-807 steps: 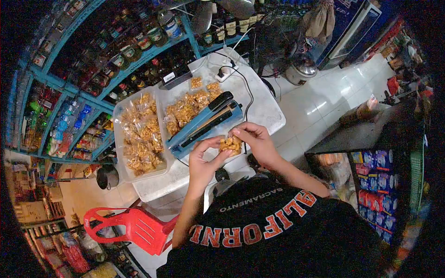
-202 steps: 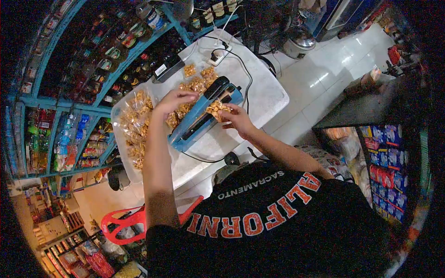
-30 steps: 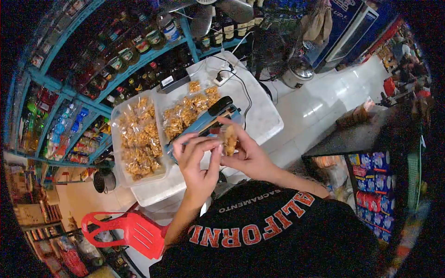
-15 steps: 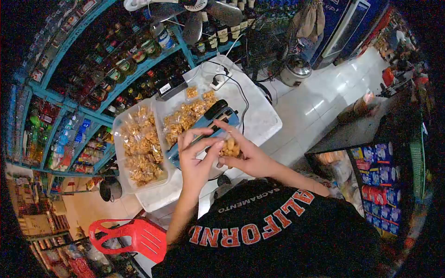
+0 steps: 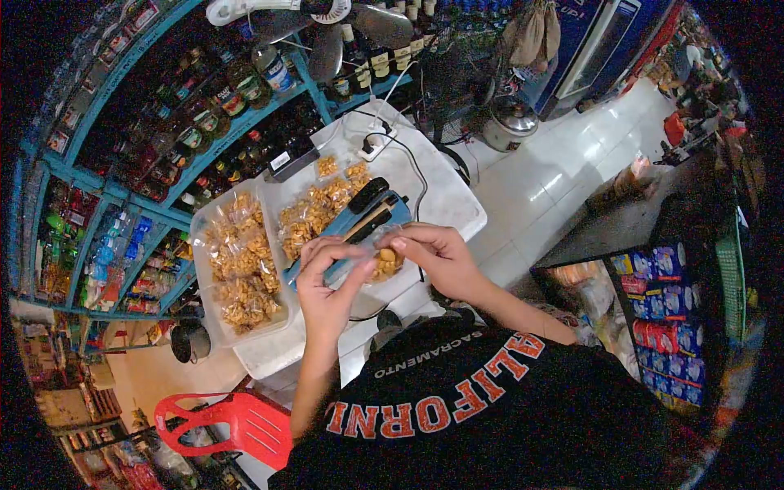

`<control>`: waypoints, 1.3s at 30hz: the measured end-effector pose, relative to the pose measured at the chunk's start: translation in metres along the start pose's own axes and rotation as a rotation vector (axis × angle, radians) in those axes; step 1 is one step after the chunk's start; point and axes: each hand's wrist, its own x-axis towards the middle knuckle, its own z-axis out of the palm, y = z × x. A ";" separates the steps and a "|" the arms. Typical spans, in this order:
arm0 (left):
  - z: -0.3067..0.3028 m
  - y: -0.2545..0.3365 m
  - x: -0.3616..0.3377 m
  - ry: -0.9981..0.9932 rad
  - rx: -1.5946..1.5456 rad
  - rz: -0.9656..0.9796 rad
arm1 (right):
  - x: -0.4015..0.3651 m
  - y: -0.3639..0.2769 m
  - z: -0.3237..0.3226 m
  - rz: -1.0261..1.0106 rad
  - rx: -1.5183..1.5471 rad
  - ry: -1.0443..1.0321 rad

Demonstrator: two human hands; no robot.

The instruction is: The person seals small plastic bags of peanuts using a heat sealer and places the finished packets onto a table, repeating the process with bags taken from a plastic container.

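A small clear plastic bag of golden-brown snack pieces (image 5: 386,265) hangs between my two hands, in front of the blue heat sealer (image 5: 353,220). My left hand (image 5: 329,278) pinches the left side of the bag's upper plastic between thumb and fingers. At the other side, my right hand (image 5: 435,255) grips the upper edge with thumb and forefinger. The snack pieces sit low in the bag. Left of the sealer, several filled bags (image 5: 314,208) lie on the white table (image 5: 457,196). A clear plastic tub (image 5: 286,322) holds more filled bags.
A power strip (image 5: 378,145) with a dark cord lies at the table's far side, near a dark box (image 5: 291,161). A fan (image 5: 327,57) stands beyond. Bottle shelves (image 5: 220,122) line the left, and a red chair (image 5: 237,425) stands at lower left.
My right hand has gone from cupping the snack pieces to pinching the bag's upper edge. The plastic is now stretched between both hands, with the contents hanging lower. The view has shifted slightly.
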 end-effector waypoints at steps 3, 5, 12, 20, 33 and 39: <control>0.007 0.009 0.001 0.000 -0.020 -0.032 | 0.000 0.003 -0.003 0.025 -0.067 -0.037; 0.004 0.005 -0.001 -0.029 0.005 -0.039 | 0.000 0.008 -0.004 0.020 -0.088 -0.025; 0.004 0.004 -0.003 0.000 0.048 -0.079 | -0.002 0.012 -0.003 0.118 -0.002 -0.023; 0.005 0.003 -0.003 -0.008 0.071 -0.035 | -0.004 0.018 -0.004 0.038 0.062 -0.019; 0.003 -0.006 -0.007 0.010 0.200 0.018 | -0.005 0.023 -0.016 0.247 0.262 0.009; 0.004 -0.006 0.004 0.025 0.247 0.100 | -0.008 0.018 -0.049 -0.140 -0.100 0.277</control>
